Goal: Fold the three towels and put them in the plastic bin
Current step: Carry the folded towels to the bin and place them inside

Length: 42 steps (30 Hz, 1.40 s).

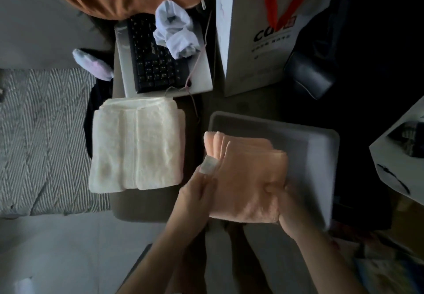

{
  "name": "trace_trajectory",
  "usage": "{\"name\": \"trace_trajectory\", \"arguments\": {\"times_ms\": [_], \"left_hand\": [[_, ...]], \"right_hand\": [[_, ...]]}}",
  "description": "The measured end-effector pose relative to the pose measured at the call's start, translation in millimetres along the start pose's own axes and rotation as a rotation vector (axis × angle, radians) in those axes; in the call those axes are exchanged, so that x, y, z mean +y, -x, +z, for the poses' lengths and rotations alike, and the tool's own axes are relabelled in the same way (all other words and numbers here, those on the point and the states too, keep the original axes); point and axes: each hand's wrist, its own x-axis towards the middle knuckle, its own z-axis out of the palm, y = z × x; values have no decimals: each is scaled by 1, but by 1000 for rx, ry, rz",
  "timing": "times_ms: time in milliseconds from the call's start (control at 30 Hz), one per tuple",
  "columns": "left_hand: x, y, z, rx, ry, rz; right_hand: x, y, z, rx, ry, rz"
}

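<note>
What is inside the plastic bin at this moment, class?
A folded peach towel, held by the left hand and right hand, sits over the bin. Bare grey floor shows beyond it. The towel hides whatever lies beneath.

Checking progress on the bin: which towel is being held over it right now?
The peach towel, folded, gripped by both the left hand and right hand over the grey bin. The white towel lies untouched beside it.

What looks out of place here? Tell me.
Crumpled white socks lie on a black keyboard, an odd spot. The folded white towel lies neat; both hands hold the peach towel over the plastic bin.
</note>
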Motion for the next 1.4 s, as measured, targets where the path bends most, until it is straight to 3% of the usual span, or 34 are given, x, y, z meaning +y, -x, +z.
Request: {"name": "trace_trajectory", "arguments": {"times_ms": [100, 167, 233, 333, 400, 533, 600, 700, 800, 967, 1100, 1267, 1400], "left_hand": [[-16, -30, 31, 67, -25, -67], [-28, -46, 47, 10, -214, -149], [-34, -51, 64, 17, -413, -83], [-28, -62, 87, 51, -439, 122], [-30, -89, 101, -3, -525, 145], [-43, -153, 119, -118, -1021, 146], [-49, -169, 122, -169, -1147, 146], [-48, -175, 116, -190, -1163, 183], [-42, -171, 103, -104, -1111, 261], [-43, -164, 100, -29, -1098, 291], [-49, -170, 113, -87, -1132, 315], [-64, -183, 118, -144, -1015, 239], [-68, -186, 118, -208, -962, 287]], "right_hand": [[15, -50, -8, -18, 47, -13], [25, -80, -10, -77, 226, 36], [40, -105, -11, -94, 452, 26], [55, -121, -13, -3, 422, -148], [55, -128, -13, 97, 398, -314], [44, -147, -12, 87, 513, -465], [38, -154, -12, 57, 553, -485], [32, -157, -16, 16, 584, -458], [29, -156, -19, -66, 556, -492], [25, -165, -14, -21, 494, -678], [22, -179, -7, 19, 661, -910], [14, -190, -11, -185, 964, -937], [13, -190, -26, -55, 988, -843]]}}
